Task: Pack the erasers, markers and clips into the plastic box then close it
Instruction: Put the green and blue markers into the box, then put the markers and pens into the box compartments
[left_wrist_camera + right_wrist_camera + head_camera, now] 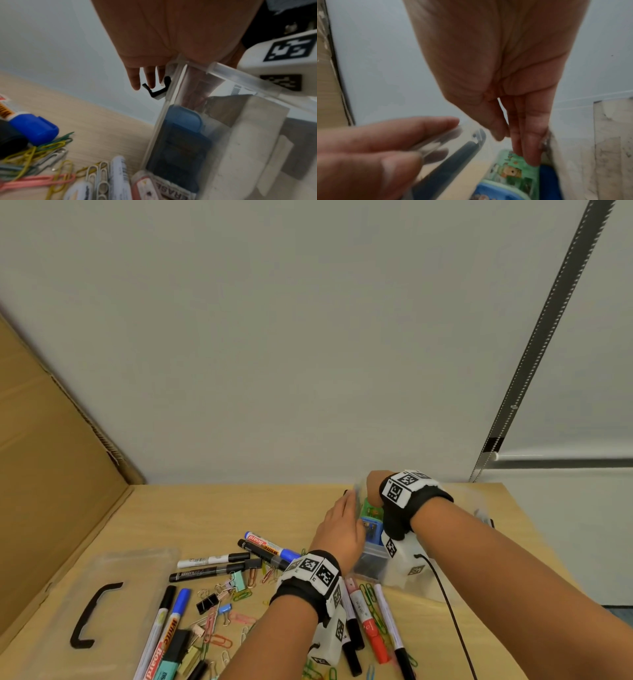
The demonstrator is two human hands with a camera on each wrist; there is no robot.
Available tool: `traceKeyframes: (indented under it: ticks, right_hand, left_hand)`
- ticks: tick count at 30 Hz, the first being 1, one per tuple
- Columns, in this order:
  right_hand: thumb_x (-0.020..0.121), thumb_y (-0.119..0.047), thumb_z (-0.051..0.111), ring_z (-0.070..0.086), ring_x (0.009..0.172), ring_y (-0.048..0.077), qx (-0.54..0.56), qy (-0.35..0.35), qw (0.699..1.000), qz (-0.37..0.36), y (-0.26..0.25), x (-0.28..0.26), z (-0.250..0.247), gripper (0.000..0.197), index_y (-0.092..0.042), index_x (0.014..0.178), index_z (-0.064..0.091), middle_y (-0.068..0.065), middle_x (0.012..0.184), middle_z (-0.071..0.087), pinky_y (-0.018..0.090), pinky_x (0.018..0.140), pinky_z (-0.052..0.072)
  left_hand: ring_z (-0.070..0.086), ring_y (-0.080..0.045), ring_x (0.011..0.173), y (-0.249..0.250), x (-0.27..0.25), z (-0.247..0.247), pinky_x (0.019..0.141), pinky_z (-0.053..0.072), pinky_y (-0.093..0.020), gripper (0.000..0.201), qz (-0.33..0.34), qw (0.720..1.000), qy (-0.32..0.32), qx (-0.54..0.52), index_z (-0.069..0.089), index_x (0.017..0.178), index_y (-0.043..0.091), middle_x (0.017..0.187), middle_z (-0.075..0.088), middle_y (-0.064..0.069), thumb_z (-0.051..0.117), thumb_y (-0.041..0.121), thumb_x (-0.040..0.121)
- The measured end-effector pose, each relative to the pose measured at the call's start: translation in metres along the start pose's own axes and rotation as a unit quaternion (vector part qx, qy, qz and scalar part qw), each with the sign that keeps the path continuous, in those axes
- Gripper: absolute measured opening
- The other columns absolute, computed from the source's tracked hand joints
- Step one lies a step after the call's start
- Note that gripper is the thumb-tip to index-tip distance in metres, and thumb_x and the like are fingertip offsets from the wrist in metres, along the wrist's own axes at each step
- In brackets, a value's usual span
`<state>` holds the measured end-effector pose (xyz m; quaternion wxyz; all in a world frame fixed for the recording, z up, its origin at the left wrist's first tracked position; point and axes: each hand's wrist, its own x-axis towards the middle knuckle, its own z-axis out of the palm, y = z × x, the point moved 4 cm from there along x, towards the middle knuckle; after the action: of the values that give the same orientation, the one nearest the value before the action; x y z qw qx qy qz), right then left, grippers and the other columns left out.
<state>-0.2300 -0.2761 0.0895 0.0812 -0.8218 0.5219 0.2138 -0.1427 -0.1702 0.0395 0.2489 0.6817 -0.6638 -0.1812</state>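
Observation:
The clear plastic box [371, 565] stands open at the right of the wooden table [212, 511]. Inside it lie a green eraser [371, 510] and a blue eraser [372, 529]. My right hand [373, 485] reaches down into the box; its straight fingertips [530, 159] touch the green eraser [513, 170] above the blue eraser [496, 189]. My left hand [342, 525] lies flat against the outside of the box's left wall [164, 121], its fingers [135, 79] straight beside a black latch [154, 89]. Markers [270, 544] and clips [222, 594] lie loose on the table.
The box's clear lid [137, 563] with its black handle [92, 614] lies at the front left. Cardboard [51, 457] leans along the left side. A wall stands behind the table. A black cable [448, 611] runs from the right wrist over the table. More markers [368, 621] lie under my left forearm.

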Motion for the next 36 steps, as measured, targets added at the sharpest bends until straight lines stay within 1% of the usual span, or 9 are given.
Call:
traceKeyframes:
  ticks: [4, 8, 13, 16, 20, 26, 30, 33, 36]
  right_hand:
    - [0.092, -0.018, 0.051, 0.05, 0.126, 0.029, 0.095, 0.049, 0.994, 0.006, 0.0, -0.001, -0.007, 0.045, -0.006, 0.136, 0.047, 0.013, 0.14, 0.048, 0.037, 0.105, 0.041]
    - [0.093, -0.011, 0.046, 0.053, 0.12, 0.027, 0.262, 0.164, 0.951, -0.002, 0.008, -0.044, -0.015, 0.036, -0.008, 0.128, 0.055, 0.013, 0.132, 0.055, 0.032, 0.1, 0.042]
    - [0.093, -0.017, 0.047, 0.061, 0.075, 0.013, 0.362, 0.323, 0.872, -0.059, 0.015, -0.107, 0.006, 0.019, -0.019, 0.107, 0.06, -0.002, 0.093, 0.064, 0.03, 0.073, 0.053]
    - [0.093, -0.018, 0.049, 0.056, 0.065, 0.007, 0.353, 0.364, 0.853, -0.121, 0.007, -0.145, 0.026, 0.008, -0.022, 0.096, 0.055, -0.008, 0.08, 0.057, 0.022, 0.06, 0.05]
    - [0.093, -0.023, 0.048, 0.047, 0.053, 0.005, 0.275, 0.302, 0.899, -0.157, -0.008, -0.156, 0.073, 0.004, -0.024, 0.092, 0.052, -0.01, 0.063, 0.049, 0.015, 0.051, 0.037]
    - [0.092, -0.037, 0.046, 0.048, 0.073, 0.017, 0.176, 0.114, 0.976, -0.067, -0.016, -0.149, 0.14, 0.013, -0.025, 0.089, 0.043, -0.006, 0.077, 0.045, 0.024, 0.066, 0.04]
    - [0.089, -0.042, 0.047, 0.053, 0.083, 0.019, 0.151, 0.012, 0.988, -0.023, -0.018, -0.146, 0.168, 0.026, -0.021, 0.104, 0.049, -0.003, 0.091, 0.048, 0.028, 0.072, 0.041]
    - [0.091, -0.044, 0.045, 0.05, 0.08, 0.017, 0.178, -0.001, 0.984, -0.013, -0.018, -0.144, 0.179, 0.022, -0.023, 0.096, 0.04, -0.005, 0.084, 0.047, 0.028, 0.07, 0.04]
    - [0.091, -0.043, 0.044, 0.05, 0.081, 0.017, 0.185, 0.009, 0.983, 0.004, -0.018, -0.144, 0.18, 0.026, -0.021, 0.105, 0.045, -0.006, 0.085, 0.046, 0.027, 0.071, 0.041]
  left_hand:
    - [0.024, -0.023, 0.138, 0.001, -0.001, 0.0, 0.112, 0.032, -0.038, 0.058, -0.002, 0.999, 0.011, 0.03, 0.009, 0.151, 0.02, 0.155, 0.017, -0.003, 0.033, 0.028, 0.099]
    - [0.023, -0.024, 0.137, 0.003, -0.004, -0.007, 0.109, 0.033, -0.041, 0.058, -0.007, 0.999, 0.016, 0.047, 0.011, 0.151, 0.02, 0.153, 0.017, -0.003, 0.033, 0.035, 0.099]
    - [0.023, -0.015, 0.134, 0.001, -0.037, -0.036, 0.113, 0.028, -0.035, 0.053, -0.009, 0.996, 0.084, -0.015, 0.023, 0.146, 0.023, 0.146, 0.023, 0.003, 0.038, 0.038, 0.097]
    - [0.032, -0.009, 0.119, -0.009, -0.073, -0.049, 0.106, 0.033, -0.028, 0.034, 0.009, 0.994, 0.11, -0.006, 0.043, 0.128, 0.027, 0.126, 0.035, 0.006, 0.046, 0.029, 0.094]
    - [0.043, -0.004, 0.101, -0.02, -0.107, -0.036, 0.088, 0.041, -0.02, 0.015, 0.054, 0.996, -0.006, 0.075, 0.055, 0.105, 0.03, 0.11, 0.042, 0.013, 0.046, 0.026, 0.095]
    - [0.05, -0.018, 0.11, -0.015, -0.117, 0.003, 0.089, 0.043, -0.03, 0.036, 0.1, 0.957, -0.196, 0.187, 0.054, 0.124, 0.024, 0.127, 0.045, 0.004, 0.042, 0.009, 0.093]
    - [0.051, -0.023, 0.109, -0.021, -0.109, 0.019, 0.088, 0.047, -0.037, 0.041, 0.094, 0.936, -0.24, 0.238, 0.055, 0.122, 0.02, 0.126, 0.046, -0.002, 0.046, 0.0, 0.088]
    - [0.052, -0.027, 0.106, -0.024, -0.106, 0.026, 0.082, 0.045, -0.039, 0.038, 0.086, 0.925, -0.256, 0.268, 0.056, 0.117, 0.018, 0.123, 0.046, -0.005, 0.047, -0.002, 0.086]
    - [0.054, -0.029, 0.103, -0.026, -0.104, 0.031, 0.08, 0.046, -0.04, 0.035, 0.078, 0.921, -0.265, 0.274, 0.056, 0.114, 0.017, 0.12, 0.046, -0.006, 0.048, -0.002, 0.085]
